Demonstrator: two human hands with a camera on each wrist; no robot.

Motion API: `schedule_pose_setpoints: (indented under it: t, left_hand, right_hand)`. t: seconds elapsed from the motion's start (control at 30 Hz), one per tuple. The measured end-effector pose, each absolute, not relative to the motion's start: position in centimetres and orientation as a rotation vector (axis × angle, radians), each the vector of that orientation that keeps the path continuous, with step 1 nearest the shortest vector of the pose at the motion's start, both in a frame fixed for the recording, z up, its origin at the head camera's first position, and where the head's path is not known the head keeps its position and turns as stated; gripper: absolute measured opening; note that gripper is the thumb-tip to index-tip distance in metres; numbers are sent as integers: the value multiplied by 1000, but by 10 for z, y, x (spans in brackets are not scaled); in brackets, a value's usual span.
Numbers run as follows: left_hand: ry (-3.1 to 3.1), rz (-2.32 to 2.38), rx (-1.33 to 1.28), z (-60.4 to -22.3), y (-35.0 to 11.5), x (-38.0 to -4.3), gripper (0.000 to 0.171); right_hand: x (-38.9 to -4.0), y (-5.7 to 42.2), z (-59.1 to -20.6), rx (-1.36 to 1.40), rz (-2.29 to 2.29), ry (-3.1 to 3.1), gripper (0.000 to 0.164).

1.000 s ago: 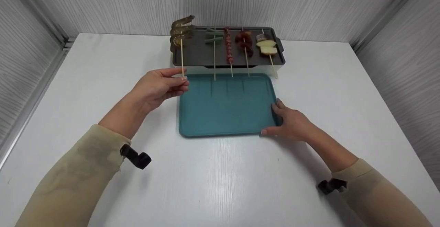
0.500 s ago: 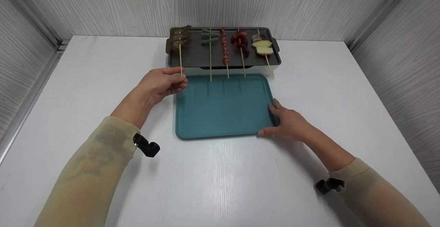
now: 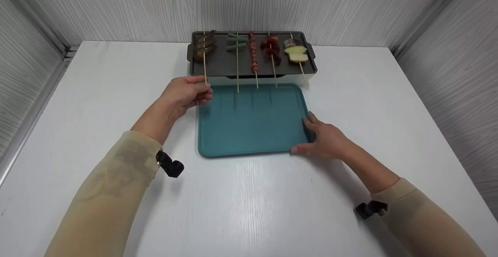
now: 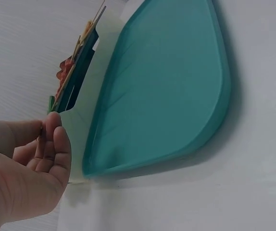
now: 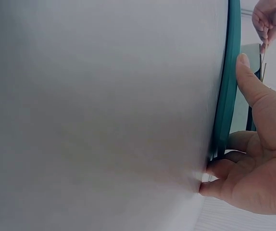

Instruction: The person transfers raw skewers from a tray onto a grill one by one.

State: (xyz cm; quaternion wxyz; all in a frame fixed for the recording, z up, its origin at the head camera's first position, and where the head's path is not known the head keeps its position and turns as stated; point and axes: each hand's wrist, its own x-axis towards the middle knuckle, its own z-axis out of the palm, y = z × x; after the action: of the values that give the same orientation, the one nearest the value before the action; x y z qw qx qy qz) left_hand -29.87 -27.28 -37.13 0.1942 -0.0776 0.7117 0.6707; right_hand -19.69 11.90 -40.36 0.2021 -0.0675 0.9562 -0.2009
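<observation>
In the head view, my left hand (image 3: 188, 93) pinches the bare stick end of a shrimp skewer (image 3: 204, 47) between thumb and fingers. Its shrimp lie on the left end of a dark grill plate (image 3: 221, 64). In the left wrist view, the curled left hand (image 4: 30, 166) hides most of the stick. My right hand (image 3: 327, 139) grips the near right corner of a teal tray (image 3: 253, 126), thumb along the near edge and fingers at the right side. The right wrist view has the right hand (image 5: 263, 149) against the tray rim (image 5: 227, 91).
Beside the shrimp lie a green vegetable skewer (image 3: 236, 43), a thin red skewer (image 3: 253, 53), a dark red curled skewer (image 3: 271, 49) and a pale sliced skewer (image 3: 297, 55). Their stick ends overhang the grill's front. Grey panels (image 3: 249, 4) stand behind the white table (image 3: 249, 206).
The shrimp skewer has come down from above the grill plate's left end onto it, still in my left hand. My right hand keeps its place at the tray corner. The head view has shifted slightly.
</observation>
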Motion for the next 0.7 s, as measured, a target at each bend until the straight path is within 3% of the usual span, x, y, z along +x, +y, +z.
schedule_pose_setpoints:
  t: [0.4, 0.7]
  left_hand:
    - [2540, 1422, 48, -371, -287, -251, 74]
    - [2935, 805, 386, -377, -279, -192, 98]
  right_hand:
    - [-201, 120, -404, -196, -579, 2670, 120]
    - [-193, 117, -393, -326, -621, 2822, 107]
